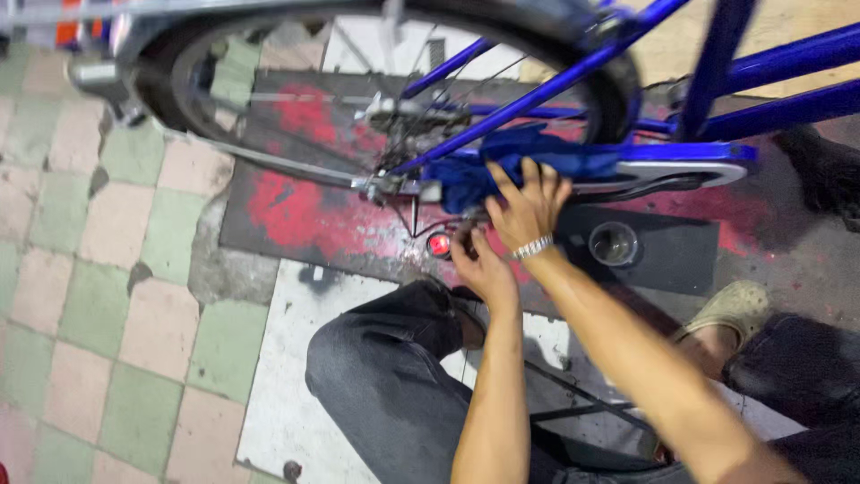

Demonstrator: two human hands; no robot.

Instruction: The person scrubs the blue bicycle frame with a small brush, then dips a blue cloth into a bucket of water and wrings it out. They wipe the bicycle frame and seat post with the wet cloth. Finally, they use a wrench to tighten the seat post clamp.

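Blue cloth (528,161) bunches under the right hand (528,211), whose fingers (502,184) spread flat and press it against the bike frame (627,166) by the chain guard. A metal watch band (533,247) circles that wrist. Just below the cloth, the left hand (479,264) curls at the lower frame; whether its fingers grip anything I cannot tell. A small red reflector (438,244) sits beside the left hand, under the cloth. Left of the cloth are the rear hub (399,112) and the wheel (358,81). Right of the cloth and lower, a small cup (614,242) stands on a dark mat (681,255). A bent knee in dark jeans (385,358) is below the hands, over the tiled floor (107,269).
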